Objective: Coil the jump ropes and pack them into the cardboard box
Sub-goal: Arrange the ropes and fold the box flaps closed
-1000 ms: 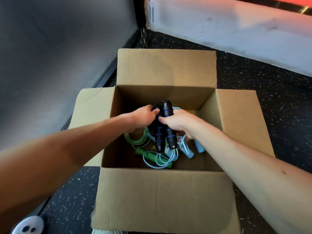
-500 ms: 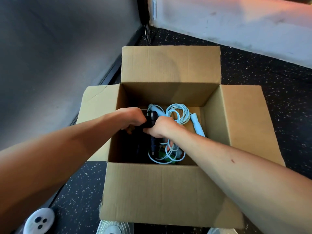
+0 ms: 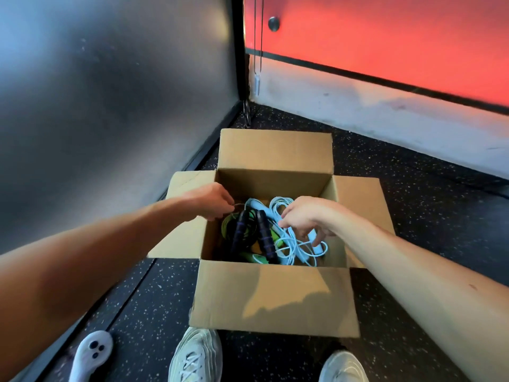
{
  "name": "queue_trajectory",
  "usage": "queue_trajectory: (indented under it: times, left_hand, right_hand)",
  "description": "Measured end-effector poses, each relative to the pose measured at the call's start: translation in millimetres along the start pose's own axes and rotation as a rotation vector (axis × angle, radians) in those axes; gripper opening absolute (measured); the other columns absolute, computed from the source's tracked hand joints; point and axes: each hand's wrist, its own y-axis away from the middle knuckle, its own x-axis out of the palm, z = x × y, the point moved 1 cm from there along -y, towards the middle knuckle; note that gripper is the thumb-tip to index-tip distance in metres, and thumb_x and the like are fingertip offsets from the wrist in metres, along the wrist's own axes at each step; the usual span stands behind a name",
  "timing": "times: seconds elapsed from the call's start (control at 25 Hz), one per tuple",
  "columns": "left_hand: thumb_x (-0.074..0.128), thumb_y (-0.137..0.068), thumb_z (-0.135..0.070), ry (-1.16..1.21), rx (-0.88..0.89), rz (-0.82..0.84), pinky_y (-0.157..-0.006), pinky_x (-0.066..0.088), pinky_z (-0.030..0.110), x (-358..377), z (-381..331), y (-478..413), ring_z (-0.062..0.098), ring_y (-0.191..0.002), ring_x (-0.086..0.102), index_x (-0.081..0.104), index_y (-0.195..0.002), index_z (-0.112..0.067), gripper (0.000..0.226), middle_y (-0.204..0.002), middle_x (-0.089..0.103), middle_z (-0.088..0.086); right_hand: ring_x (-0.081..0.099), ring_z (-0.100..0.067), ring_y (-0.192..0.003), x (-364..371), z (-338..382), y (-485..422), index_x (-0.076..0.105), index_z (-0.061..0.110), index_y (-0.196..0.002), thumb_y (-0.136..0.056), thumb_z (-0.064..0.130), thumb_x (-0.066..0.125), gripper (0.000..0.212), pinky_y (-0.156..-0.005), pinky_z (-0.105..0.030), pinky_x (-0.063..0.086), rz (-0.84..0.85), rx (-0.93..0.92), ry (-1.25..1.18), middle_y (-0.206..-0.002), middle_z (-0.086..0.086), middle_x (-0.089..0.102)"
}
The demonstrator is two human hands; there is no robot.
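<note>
Head view only. Cardboard box (image 3: 275,296) sits on the black speckled floor (image 3: 413,188), all four flaps folded out, top open. It stands near a room corner, with a grey wall (image 3: 110,92) to the left and a red panel (image 3: 385,37) above a pale base strip at the back.

All three jump ropes are inside the box, on the bottom, piled together:
- The black jump rope (image 3: 239,232) is left of centre. Its two dark handles lie side by side, angled toward the near wall, and its cord is bunched under them.
- The green jump rope (image 3: 228,224) lies under and around the black one. Its coil shows at the left, and one green handle pokes out by the near wall.
- The light blue jump rope (image 3: 292,244) is on the right side. It is loosely looped and not tight, and part of it runs under the right hand.

Left hand (image 3: 212,201) is over the box's left rim, above the black rope. Its fingers are curled under. A thin cord shows at the fingertips, but I cannot tell if it is pinched or just close.

Right hand (image 3: 305,216) is over the right half of the box, above the blue loops. Its fingers are spread and hang down relaxed, gripping nothing. I cannot tell if the fingertips touch the loops.

Two pale sneakers (image 3: 195,357) are at the bottom edge, just behind the near flap. A white object with dark dots (image 3: 92,351) lies on the floor at the lower left, apart from the box.
</note>
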Motion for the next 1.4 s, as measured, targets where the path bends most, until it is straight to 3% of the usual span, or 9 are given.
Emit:
queue_trajectory:
  times: [0.2, 0.28, 0.48, 0.6, 0.76, 0.88, 1.0, 1.2, 1.4]
  left_hand:
    - [0.061, -0.092, -0.023, -0.008, 0.030, -0.138, -0.076, 0.053, 0.025, -17, 23, 34, 0.016, -0.092, 0.064, 0.070, -0.116, -0.018, 0.026, -0.112, 0.069, 0.003]
    - [0.062, -0.091, -0.026, -0.029, -0.022, -0.235, -0.078, 0.051, 0.025, -26, 34, 42, 0.020, -0.093, 0.065, 0.069, -0.116, -0.020, 0.027, -0.109, 0.068, 0.005]
    - [0.063, -0.087, -0.039, 0.043, -0.295, -0.303, -0.087, 0.048, 0.031, -28, 83, 40, 0.024, -0.090, 0.061, 0.059, -0.124, -0.019, 0.042, -0.126, 0.055, 0.016]
    - [0.062, -0.091, -0.042, 0.123, -0.363, -0.180, -0.087, 0.044, 0.035, -8, 96, 39, 0.027, -0.099, 0.055, 0.055, -0.122, -0.011, 0.044, -0.117, 0.058, 0.009]
    - [0.061, -0.090, -0.050, 0.224, -0.405, -0.150, -0.087, 0.045, 0.038, 2, 103, 46, 0.029, -0.102, 0.054, 0.056, -0.120, -0.012, 0.048, -0.116, 0.056, 0.008]
    - [0.059, -0.089, -0.055, 0.175, -0.297, -0.410, -0.088, 0.055, 0.044, -6, 84, 63, 0.029, -0.094, 0.062, 0.053, -0.118, -0.015, 0.050, -0.114, 0.064, 0.011]
    - [0.047, -0.096, -0.052, 0.080, 0.089, -0.566, -0.081, 0.057, 0.041, 0, 40, 95, 0.025, -0.086, 0.067, 0.046, -0.124, -0.024, 0.039, -0.107, 0.064, -0.002]
    - [0.038, -0.097, -0.011, -0.259, 0.436, -0.015, -0.095, 0.047, 0.030, 45, 30, 98, 0.019, -0.112, 0.065, 0.033, -0.145, -0.031, 0.052, -0.134, 0.062, -0.008]
    - [0.054, -0.080, 0.004, -0.849, 0.553, 0.097, -0.114, 0.033, 0.027, 53, 76, 78, 0.004, -0.146, 0.023, 0.020, -0.154, -0.034, 0.090, -0.160, 0.025, -0.013]
  right_hand:
    - [0.065, -0.018, -0.102, -24, -78, 48, 0.071, 0.029, -0.095, -0.094, 0.027, 0.064, 0.006, -0.093, -0.042, 0.055, -0.466, -0.024, -0.443, -0.110, 0.001, 0.071]
    - [0.058, -0.019, -0.106, -28, -116, 57, 0.069, 0.027, -0.107, -0.094, 0.026, 0.064, 0.014, -0.089, -0.038, 0.051, -0.629, 0.090, -0.475, -0.123, -0.002, 0.066]
    - [0.045, -0.034, -0.136, -13, -167, 59, 0.033, 0.024, -0.155, -0.096, 0.037, 0.064, 0.068, -0.104, -0.050, 0.043, -0.527, 0.332, -0.612, -0.152, -0.011, 0.045]
    - [0.047, -0.033, -0.131, -5, -170, 55, 0.032, 0.021, -0.154, -0.095, 0.038, 0.066, 0.070, -0.102, -0.049, 0.044, -0.443, 0.264, -0.712, -0.147, -0.011, 0.048]
    - [0.054, -0.025, -0.106, -13, -164, 65, 0.040, 0.020, -0.147, -0.094, 0.033, 0.064, 0.060, -0.086, -0.039, 0.048, -0.661, 0.231, -0.700, -0.133, -0.011, 0.056]
    - [0.060, -0.024, -0.105, -12, -147, 78, 0.053, 0.022, -0.137, -0.099, 0.045, 0.050, 0.044, -0.090, -0.041, 0.051, -0.788, 0.083, -0.602, -0.124, -0.006, 0.063]
    - [0.059, -0.021, -0.109, 3, -119, 89, 0.064, 0.026, -0.127, -0.105, 0.045, 0.035, 0.040, -0.092, -0.036, 0.045, -0.685, -0.140, -0.479, -0.122, -0.002, 0.067]
    - [0.050, -0.017, -0.131, 38, -126, 78, 0.055, 0.030, -0.143, -0.093, -0.001, 0.049, 0.059, -0.108, -0.029, 0.042, -0.289, -0.279, 0.035, -0.155, 0.004, 0.045]
    - [0.019, -0.014, -0.151, 52, -148, 70, 0.031, 0.032, -0.157, -0.087, -0.002, 0.061, 0.083, -0.119, -0.039, 0.029, -0.296, -0.411, 0.602, -0.167, 0.011, 0.018]
